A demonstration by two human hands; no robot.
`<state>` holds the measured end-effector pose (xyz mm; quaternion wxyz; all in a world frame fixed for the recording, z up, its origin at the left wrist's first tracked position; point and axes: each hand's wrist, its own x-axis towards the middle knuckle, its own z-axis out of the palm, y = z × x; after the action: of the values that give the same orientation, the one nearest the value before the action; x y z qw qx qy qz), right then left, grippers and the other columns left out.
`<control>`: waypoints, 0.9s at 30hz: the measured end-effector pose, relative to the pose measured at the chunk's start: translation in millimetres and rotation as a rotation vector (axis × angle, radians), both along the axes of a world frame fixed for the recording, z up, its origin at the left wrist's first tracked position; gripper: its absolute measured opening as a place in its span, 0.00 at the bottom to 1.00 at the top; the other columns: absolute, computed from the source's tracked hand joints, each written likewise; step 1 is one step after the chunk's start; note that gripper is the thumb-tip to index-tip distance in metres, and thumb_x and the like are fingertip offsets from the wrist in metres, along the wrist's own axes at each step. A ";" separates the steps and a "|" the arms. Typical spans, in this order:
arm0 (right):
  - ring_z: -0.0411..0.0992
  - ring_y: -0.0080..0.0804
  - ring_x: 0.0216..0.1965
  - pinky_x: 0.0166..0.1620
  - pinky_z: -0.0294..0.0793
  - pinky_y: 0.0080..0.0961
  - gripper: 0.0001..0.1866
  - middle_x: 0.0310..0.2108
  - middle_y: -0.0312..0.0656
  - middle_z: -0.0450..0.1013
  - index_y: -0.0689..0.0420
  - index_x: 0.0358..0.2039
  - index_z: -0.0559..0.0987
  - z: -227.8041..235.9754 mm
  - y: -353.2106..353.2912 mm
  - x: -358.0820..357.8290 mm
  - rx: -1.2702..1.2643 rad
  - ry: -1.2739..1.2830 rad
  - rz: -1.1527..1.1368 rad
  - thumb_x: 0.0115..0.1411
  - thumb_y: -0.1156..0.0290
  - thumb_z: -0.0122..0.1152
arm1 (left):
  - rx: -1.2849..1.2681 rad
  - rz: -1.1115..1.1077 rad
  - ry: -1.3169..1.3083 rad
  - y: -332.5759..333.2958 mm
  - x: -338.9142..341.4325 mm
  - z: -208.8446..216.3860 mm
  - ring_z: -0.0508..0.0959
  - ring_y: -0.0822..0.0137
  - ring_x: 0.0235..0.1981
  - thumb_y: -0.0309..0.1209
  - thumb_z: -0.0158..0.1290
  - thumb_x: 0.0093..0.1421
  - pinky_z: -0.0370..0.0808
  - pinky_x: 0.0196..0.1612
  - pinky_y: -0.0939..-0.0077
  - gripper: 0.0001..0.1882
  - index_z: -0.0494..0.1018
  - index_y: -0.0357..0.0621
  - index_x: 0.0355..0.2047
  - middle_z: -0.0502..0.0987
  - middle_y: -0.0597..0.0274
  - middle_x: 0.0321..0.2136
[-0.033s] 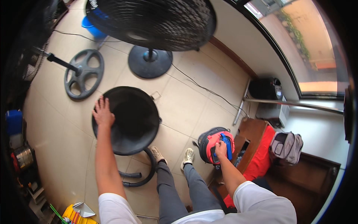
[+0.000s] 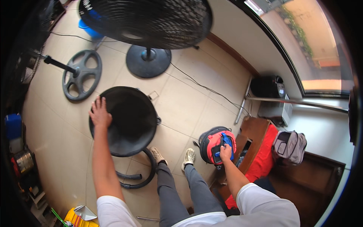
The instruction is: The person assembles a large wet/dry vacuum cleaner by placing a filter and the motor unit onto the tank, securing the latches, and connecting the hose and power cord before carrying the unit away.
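Observation:
My left hand (image 2: 101, 112) lies with its fingers spread over the left rim of a deep black drum (image 2: 130, 125), which stands open at the top on the floor. The drum looks like the body of a canister vacuum; its inside is dark. A black ribbed hose (image 2: 153, 168) curls beside its near side. Off to the right, the fingers of my right hand (image 2: 225, 152) are closed on the top of a red and black vacuum cleaner head (image 2: 215, 140) with blue parts. What exactly lies under those fingers is partly hidden.
A large black fan (image 2: 151, 22) on a round base (image 2: 148, 62) stands ahead. Left of it is a spoked stand base (image 2: 82, 75). A cord (image 2: 206, 87) crosses the tiled floor. A brown wooden piece of furniture (image 2: 255, 138), red cloth (image 2: 261, 155) and grey backpack (image 2: 290, 147) are at right.
The whole view has shifted slightly, so things sit a little further left. Both hands keep their places on the drum and the vacuum cleaner head.

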<state>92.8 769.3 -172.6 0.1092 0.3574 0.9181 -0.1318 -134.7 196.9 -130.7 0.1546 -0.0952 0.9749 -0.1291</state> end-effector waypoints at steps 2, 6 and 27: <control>0.67 0.45 0.38 0.43 0.65 0.35 0.18 0.36 0.50 0.66 0.58 0.40 0.70 15.1 43.0 30.5 0.096 -0.112 -0.089 0.48 0.65 0.52 | 0.079 0.088 0.056 2.0 1.5 6.5 0.54 0.58 0.58 0.35 0.52 0.47 0.54 0.53 0.49 0.42 0.41 0.59 0.59 0.47 0.63 0.59; 0.61 0.45 0.48 0.50 0.61 0.37 0.23 0.45 0.48 0.62 0.56 0.45 0.67 18.8 94.1 53.1 0.045 -0.323 -0.220 0.47 0.66 0.55 | 0.223 0.290 0.283 56.6 50.3 9.7 0.54 0.58 0.58 0.31 0.49 0.50 0.52 0.53 0.44 0.39 0.42 0.56 0.60 0.49 0.58 0.58; 0.69 0.38 0.30 0.35 0.67 0.31 0.21 0.27 0.47 0.70 0.64 0.34 0.69 -17.1 82.4 13.8 -0.609 -0.224 0.033 0.36 0.70 0.57 | 0.809 0.559 -0.057 362.3 331.5 52.4 0.51 0.55 0.58 0.27 0.49 0.47 0.51 0.55 0.56 0.39 0.44 0.48 0.58 0.49 0.54 0.57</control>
<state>106.6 851.7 -189.7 0.3134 0.3055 0.8246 -0.3584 196.8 559.2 -78.3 0.2343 -0.2818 0.8794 0.3038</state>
